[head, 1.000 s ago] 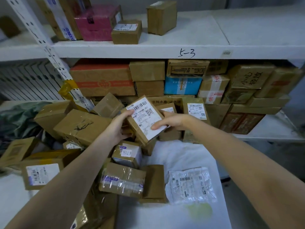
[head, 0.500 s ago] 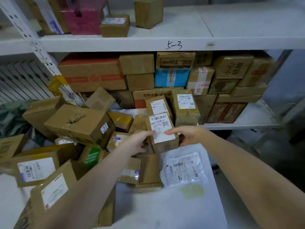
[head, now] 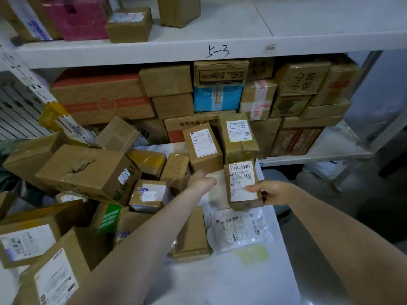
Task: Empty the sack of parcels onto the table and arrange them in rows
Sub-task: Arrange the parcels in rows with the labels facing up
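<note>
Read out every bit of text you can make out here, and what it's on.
"5-3": handwritten on shelf edge.
"K-7156": sticker on small box.
"小心轻放": handwritten on lower-shelf carton.
"生鲜水果": printed carton, rest hidden.
Shipping labels, including the one on the parcel gripped by the right hand: too small.

White shelf (head: 308,23) marked 5-3, pink box (head: 77,20) above, blue box (head: 217,99) beneath.

The scene is dimly, evenly lit. Shadow is cast beneath the shelf board (head: 154,56); lines far from it are bowed, and parcels (head: 55,280) low left of it are blurred.
</note>
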The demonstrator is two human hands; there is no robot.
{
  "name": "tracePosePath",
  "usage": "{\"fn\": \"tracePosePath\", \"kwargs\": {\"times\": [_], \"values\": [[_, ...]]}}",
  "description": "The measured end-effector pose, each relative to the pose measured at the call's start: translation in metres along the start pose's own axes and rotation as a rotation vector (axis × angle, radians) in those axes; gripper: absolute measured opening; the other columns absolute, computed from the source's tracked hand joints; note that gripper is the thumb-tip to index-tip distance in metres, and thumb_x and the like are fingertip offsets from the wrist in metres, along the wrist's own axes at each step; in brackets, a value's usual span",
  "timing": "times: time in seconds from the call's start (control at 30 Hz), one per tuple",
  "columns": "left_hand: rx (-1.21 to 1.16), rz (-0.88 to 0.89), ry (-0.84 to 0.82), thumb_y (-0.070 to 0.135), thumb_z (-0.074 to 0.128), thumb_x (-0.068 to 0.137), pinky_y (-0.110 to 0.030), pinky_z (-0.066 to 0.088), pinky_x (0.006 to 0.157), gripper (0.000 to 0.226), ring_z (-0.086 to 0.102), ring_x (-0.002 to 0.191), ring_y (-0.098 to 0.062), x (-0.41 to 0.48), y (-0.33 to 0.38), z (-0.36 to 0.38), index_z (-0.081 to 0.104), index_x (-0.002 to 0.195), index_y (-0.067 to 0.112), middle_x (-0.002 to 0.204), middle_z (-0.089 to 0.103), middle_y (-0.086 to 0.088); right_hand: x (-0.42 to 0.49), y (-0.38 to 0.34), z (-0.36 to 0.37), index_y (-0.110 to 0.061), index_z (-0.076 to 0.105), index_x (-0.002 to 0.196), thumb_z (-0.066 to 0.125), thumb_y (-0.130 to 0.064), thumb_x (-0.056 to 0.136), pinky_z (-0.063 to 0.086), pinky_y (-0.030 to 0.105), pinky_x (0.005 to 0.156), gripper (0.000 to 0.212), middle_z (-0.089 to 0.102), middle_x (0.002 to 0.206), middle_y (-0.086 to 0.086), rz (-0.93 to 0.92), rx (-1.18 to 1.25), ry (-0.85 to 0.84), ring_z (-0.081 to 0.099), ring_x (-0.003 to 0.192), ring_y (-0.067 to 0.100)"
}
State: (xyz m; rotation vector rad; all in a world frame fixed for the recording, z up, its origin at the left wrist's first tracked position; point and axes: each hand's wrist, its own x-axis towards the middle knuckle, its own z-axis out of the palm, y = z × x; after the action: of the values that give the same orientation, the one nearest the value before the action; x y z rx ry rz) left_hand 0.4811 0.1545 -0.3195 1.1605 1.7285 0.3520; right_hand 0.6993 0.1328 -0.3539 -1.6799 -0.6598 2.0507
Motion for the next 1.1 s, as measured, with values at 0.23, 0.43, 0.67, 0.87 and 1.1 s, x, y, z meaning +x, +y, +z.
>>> {"fn": "tracePosePath", "kwargs": {"times": [0.23,0.43,0.67,0.87,1.1], "values": [[0.270,0.140,0.172,0.016,0.061,0.084,-0.039,0.055,0.090,0.037,0.062,0.106,-0.029,0.043,0.019,-0.010,0.060,0.121,0.016,0.116,0.064,-0.009,0.023,0.003,-0.010,-0.004,0.049,0.133,0.086,-0.043,0.062,0.049,0.038,0.099,0.089,0.062,0.125,0.004,-0.103,-0.166,0.085,0.060,0.114,0.023],[0.479,0.092,0.155,0.020,0.057,0.087,-0.041,0.045,0.104,0.063,0.041,0.129,-0.035,0.052,0.019,-0.003,0.036,0.146,0.028,0.148,0.029,-0.012,-0.005,-0.030,0.019,-0.012,0.050,0.114,0.065,-0.037,0.086,0.043,0.031,0.067,0.041,0.056,0.111,0.006,-0.498,-1.142,0.700,0.059,0.102,0.025],[0.397,0.162,0.163,0.022,0.054,0.088,-0.035,0.040,0.107,0.049,0.043,0.128,-0.031,0.046,0.007,-0.009,0.048,0.137,0.023,0.139,0.048,-0.007,-0.007,0.002,0.107,-0.005,0.048,0.129,0.047,-0.002,0.095,0.042,0.037,0.068,0.035,0.057,0.124,0.016,-0.774,-2.101,-0.156,0.060,0.107,0.033],[0.347,0.138,0.140,0.010,0.052,0.088,-0.019,0.034,0.095,0.045,0.037,0.131,-0.025,0.026,-0.014,-0.019,0.053,0.132,0.014,0.137,0.047,-0.010,0.022,0.044,0.126,0.006,0.021,0.146,0.043,0.001,0.096,0.045,0.050,0.095,0.055,0.034,0.144,0.025,-0.460,-2.061,-0.015,0.048,0.124,0.039],[0.263,0.127,0.110,0.008,0.059,0.087,-0.029,0.044,0.098,0.034,0.052,0.123,-0.024,0.005,-0.045,-0.027,0.062,0.120,0.014,0.137,0.050,-0.010,0.019,0.034,0.123,-0.008,0.056,0.123,0.065,-0.022,0.089,0.048,0.030,0.069,0.038,0.060,0.120,0.009,-0.314,-1.985,-0.219,0.061,0.106,0.026]]}}
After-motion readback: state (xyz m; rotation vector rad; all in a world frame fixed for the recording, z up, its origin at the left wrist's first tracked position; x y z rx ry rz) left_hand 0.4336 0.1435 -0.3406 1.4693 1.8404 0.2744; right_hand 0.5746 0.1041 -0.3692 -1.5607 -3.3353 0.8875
